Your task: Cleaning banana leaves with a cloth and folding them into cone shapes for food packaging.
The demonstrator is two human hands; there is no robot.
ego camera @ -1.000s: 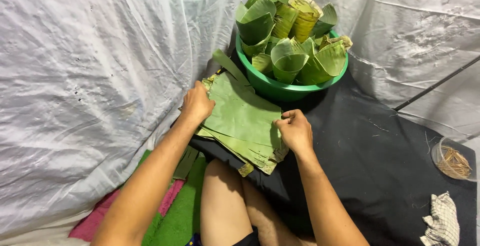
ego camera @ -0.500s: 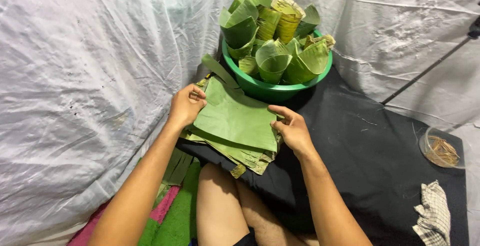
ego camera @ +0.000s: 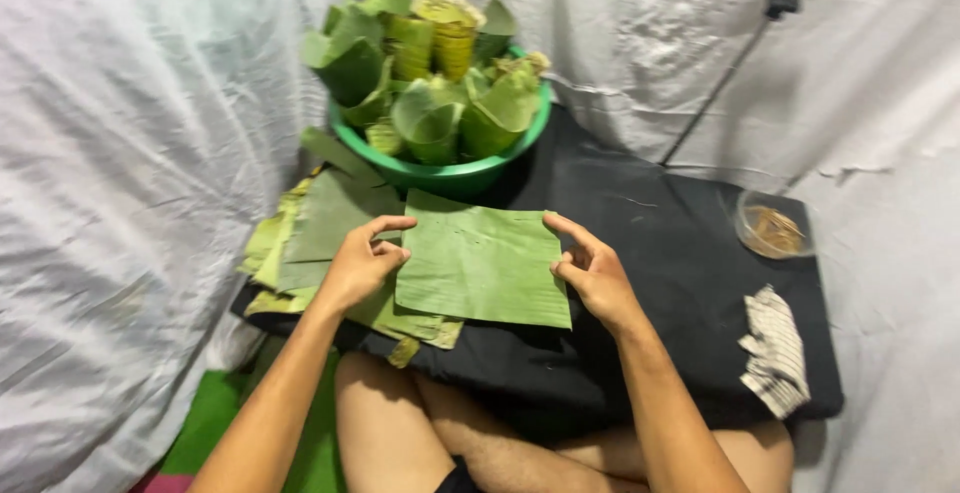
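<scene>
My left hand (ego camera: 362, 263) and my right hand (ego camera: 592, 271) hold one rectangular green banana leaf sheet (ego camera: 484, 263) by its left and right edges, just above the black cloth. To the left lies a stack of more leaf sheets (ego camera: 312, 243), partly under my left hand. Behind it stands a green basin (ego camera: 452, 173) heaped with folded leaf cones (ego camera: 430, 63).
A black cloth (ego camera: 660, 283) covers the low work surface over my crossed legs. At the right sit a small clear bowl with brownish contents (ego camera: 770, 228) and a striped rag (ego camera: 778, 351). White plastic sheeting (ego camera: 120, 153) surrounds everything. A black stand leg (ego camera: 730, 73) slants at the back.
The top leaf sheet has been pulled off the stack and moved right, now held between both hands. The view has shifted so the basin sits further left.
</scene>
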